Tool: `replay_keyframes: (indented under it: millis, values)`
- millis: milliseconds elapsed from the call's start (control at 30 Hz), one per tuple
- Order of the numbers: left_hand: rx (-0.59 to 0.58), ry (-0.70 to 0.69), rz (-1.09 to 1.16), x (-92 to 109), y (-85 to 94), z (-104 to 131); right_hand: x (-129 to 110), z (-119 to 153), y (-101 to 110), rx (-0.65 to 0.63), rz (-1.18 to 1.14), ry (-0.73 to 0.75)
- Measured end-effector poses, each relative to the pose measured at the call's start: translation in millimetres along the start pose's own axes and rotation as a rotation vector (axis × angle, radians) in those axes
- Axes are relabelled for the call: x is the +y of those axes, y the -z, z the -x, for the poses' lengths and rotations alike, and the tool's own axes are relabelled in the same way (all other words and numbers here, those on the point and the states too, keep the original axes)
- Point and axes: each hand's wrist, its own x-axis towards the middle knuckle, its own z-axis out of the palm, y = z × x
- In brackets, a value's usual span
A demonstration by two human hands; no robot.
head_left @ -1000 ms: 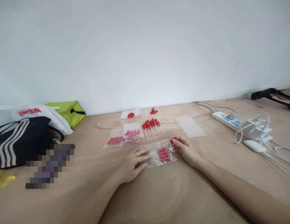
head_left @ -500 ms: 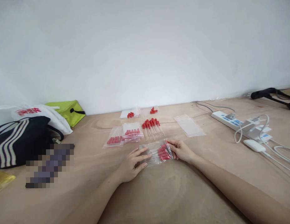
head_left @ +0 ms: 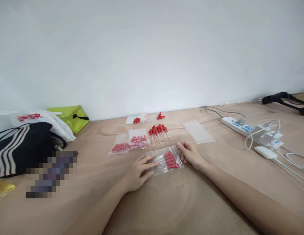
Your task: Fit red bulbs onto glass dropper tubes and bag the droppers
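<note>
Nearest the camera, two bare forearms reach forward over the pale wooden tabletop [head_left: 181, 202]. The left hand [head_left: 138, 171] lies flat with its fingers spread, the fingertips pressing on the left end of a clear plastic bag [head_left: 165, 160] that holds a row of red-capped sticks. The right hand [head_left: 189, 153] rests with loosely curled fingers against the bag's right edge, touching it; whether it pinches the plastic cannot be told. The bag lies flat on the tabletop between the two hands.

Just beyond it, a loose bunch of red-capped sticks [head_left: 159, 133] lies fanned out, with two filled bags [head_left: 131, 141] beside it to the left and an empty clear bag [head_left: 198, 131] to the right. Further back, near the wall, are two small bags of red caps [head_left: 148, 117].

Off to the left sit a black striped bag [head_left: 21, 147], a white carrier bag [head_left: 45, 120] and a green pouch [head_left: 70, 116]. To the right lies a white power strip [head_left: 249, 132] with cables, and a black object [head_left: 284, 99] at the far corner.
</note>
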Motion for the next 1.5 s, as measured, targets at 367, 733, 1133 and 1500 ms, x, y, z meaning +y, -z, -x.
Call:
replay_keyframes:
  millis: [367,733,1133,1500]
  values:
    - [0.107,0.004,0.036,-1.8,-1.1,2.3,5.6,-2.2,1.6,-0.346,-0.192,0.028]
    - [0.065,0.126,0.047,1.3,-0.4,2.7,1.2,-36.9,63.0,0.174,-0.603,0.081]
    - [0.077,0.089,0.041,-0.1,-0.1,1.9,-0.5,-34.0,60.3,0.152,-0.041,-0.089]
    - [0.075,0.085,0.047,0.5,0.8,1.6,-1.4,-68.6,111.5,0.464,1.071,0.005]
